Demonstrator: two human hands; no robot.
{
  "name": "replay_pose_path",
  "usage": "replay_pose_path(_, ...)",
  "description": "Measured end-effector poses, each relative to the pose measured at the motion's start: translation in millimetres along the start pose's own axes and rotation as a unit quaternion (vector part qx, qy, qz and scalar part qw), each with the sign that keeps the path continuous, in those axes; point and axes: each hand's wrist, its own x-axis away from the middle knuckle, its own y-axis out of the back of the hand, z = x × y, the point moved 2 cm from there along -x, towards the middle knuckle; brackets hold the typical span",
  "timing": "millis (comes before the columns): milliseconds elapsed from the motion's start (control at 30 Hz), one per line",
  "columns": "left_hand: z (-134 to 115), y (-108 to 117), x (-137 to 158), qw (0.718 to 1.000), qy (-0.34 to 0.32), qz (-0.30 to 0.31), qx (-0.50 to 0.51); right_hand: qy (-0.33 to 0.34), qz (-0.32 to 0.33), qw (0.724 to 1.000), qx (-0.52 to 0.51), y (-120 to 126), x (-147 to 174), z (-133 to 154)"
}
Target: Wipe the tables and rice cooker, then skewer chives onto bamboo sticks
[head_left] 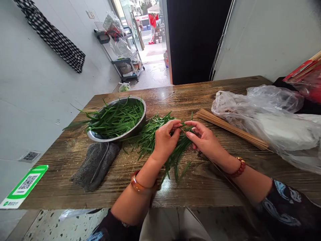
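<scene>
Over a loose pile of garlic chives (152, 132), my left hand (167, 138) pinches chive leaves between thumb and fingertips. My right hand (204, 140) is closed on a thin bamboo skewer (223, 171), whose long end runs back below my right wrist. The skewer's tip meets the leaves between both hands; exactly how many leaves it passes through is hidden by my fingers. Cut leaves hang down toward the table's front edge. On the left stands a metal bowl (124, 135) heaped with more chives. A bundle of bamboo skewers (232, 130) lies right of my hands.
A grey cloth (96, 165) lies on the wooden table (200, 190) in front of the bowl. Clear plastic bags (276, 124) spread over the right side. Beyond the table are a cart (122, 60) and an open doorway. A QR code sign (25, 185) sits at the left edge.
</scene>
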Motion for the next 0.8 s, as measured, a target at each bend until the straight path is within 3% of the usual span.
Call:
replay_pose_path(233, -3.3, -0.7, 1.5, 0.999, -0.029, -0.002, -0.04, 0.034, 0.005, 0.999, 0.029, 0.6, 0.7, 0.5)
replay_pose_path(533, 5.8, -2.6, -0.3, 0.994, 0.077, -0.002, 0.078, 0.041, -0.003, 0.998, 0.055, 1.8, 0.6, 0.5)
replay_pose_path(667, 5.5, -1.6, -1.5, 0.993, 0.103, 0.009, 0.053, 0.039, -0.004, 0.998, 0.053, 1.8, 1.0, 0.6)
replay_pose_path(800, 5.5, -2.1, -0.8, 0.996, 0.082, 0.014, 0.013, 0.038, -0.005, 0.998, 0.059, 2.2, 1.8, -0.2)
